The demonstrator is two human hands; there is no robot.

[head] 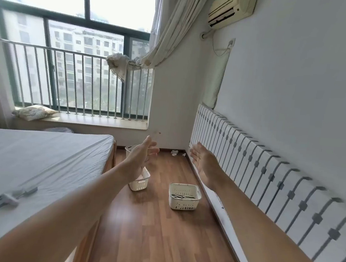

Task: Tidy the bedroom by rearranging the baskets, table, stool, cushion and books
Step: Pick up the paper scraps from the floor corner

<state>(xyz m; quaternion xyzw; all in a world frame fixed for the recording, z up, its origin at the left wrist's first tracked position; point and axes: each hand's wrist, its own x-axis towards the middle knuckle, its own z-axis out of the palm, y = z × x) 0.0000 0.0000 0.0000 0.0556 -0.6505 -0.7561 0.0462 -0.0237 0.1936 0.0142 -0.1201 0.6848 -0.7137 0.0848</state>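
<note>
both arms reach out ahead over the wooden floor (159, 234), in the aisle between the bed (39, 161) and the radiator (268, 176). the left hand (142, 155) and the right hand (201, 164) are held up with fingers straight and loosely spread, palms turned toward each other, and neither has hold of anything. three white baskets sit on the floor below them. the near basket (184, 196) stands in the open close to the skirting on the radiator side, with something dark lying in its bottom. the middle basket (139, 183) is just beside the bed's corner and partly hidden by the left wrist. the far basket (129, 148) peeks out behind the left hand, near the wall under the window. the cushion (33, 112) lies on the window sill (106, 123), well apart from both hands. no table, stool or books show here. the step in hand looks like going for the baskets, probably the near one first. to do it well, it seems best to step closer and bend before reaching, then take the basket by opposite rims with both hands so it lifts level and the contents do not slide out. it would also help to keep clear of the crumpled paper (174, 152) by the corner when lining the baskets up.
</note>
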